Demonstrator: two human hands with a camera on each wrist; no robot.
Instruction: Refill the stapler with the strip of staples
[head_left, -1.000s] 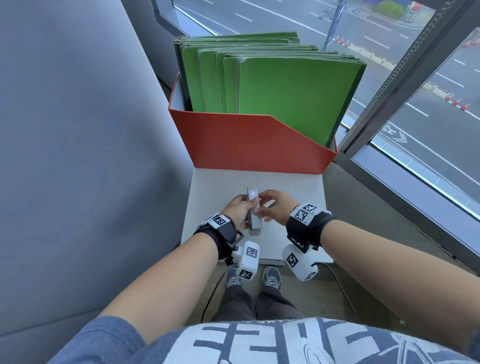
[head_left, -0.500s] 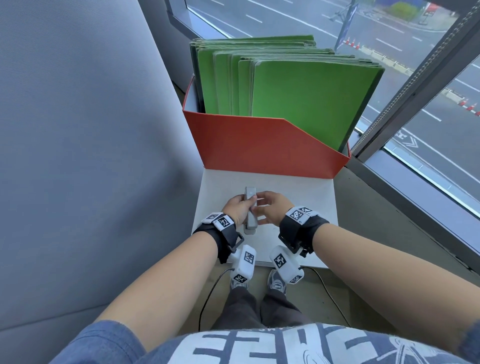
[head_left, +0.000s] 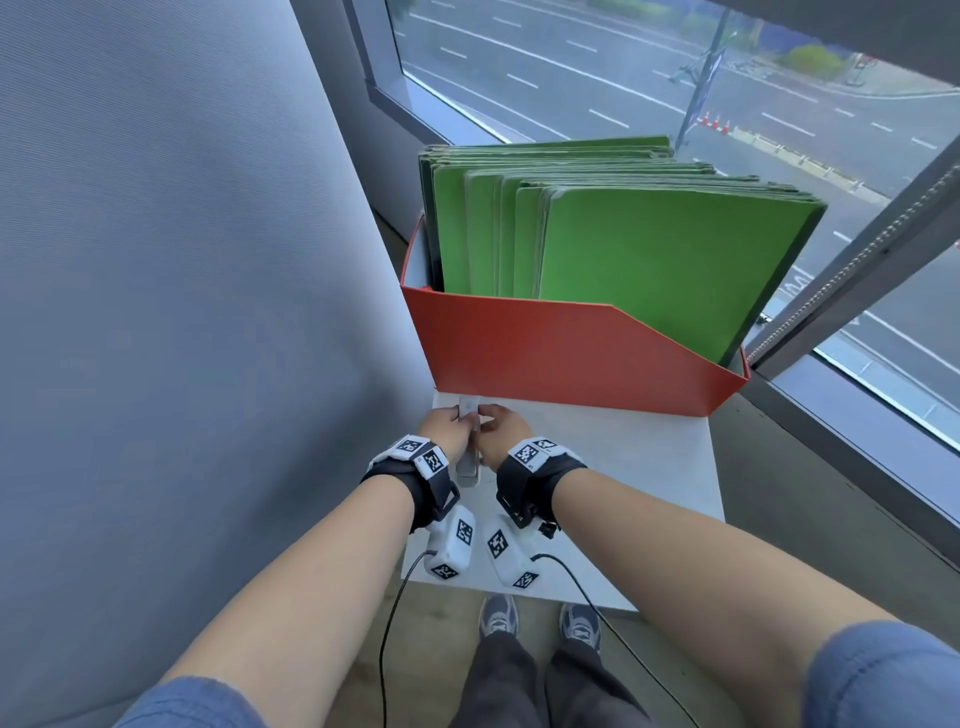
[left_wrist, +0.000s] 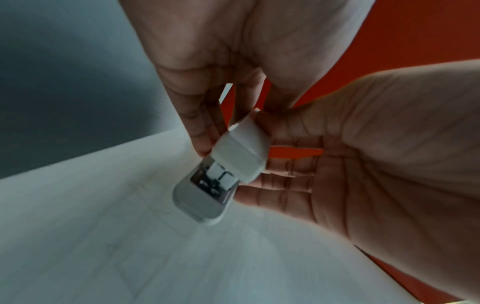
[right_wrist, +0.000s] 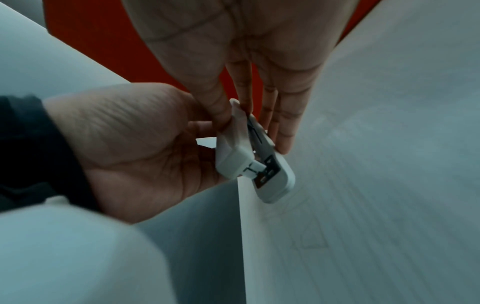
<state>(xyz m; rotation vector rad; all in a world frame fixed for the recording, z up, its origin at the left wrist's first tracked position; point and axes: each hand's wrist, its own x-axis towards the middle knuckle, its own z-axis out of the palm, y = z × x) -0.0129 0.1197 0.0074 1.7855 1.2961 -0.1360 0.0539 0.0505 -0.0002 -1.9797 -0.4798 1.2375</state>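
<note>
A small white stapler (head_left: 469, 441) is held just above the white table (head_left: 623, 467) between both hands. My left hand (head_left: 457, 422) grips its left side and my right hand (head_left: 493, 422) pinches its right side. In the left wrist view the stapler (left_wrist: 233, 164) points its front end at the camera, white top arm slightly raised over the grey base and metal plate; left hand (left_wrist: 221, 123) above, right hand (left_wrist: 285, 164) beside. In the right wrist view my right hand (right_wrist: 253, 131) pinches the stapler (right_wrist: 249, 160) and the left hand (right_wrist: 202, 144) cups it. I cannot make out a staple strip.
A red file box (head_left: 571, 353) full of green folders (head_left: 649, 260) stands at the table's far edge, close behind the hands. A grey partition (head_left: 182, 312) runs along the left. A window (head_left: 883, 338) and its sill lie to the right.
Both hands have kept hold of the stapler and carried it a little farther from me, toward the red box. The head view has tilted up and to the left.
</note>
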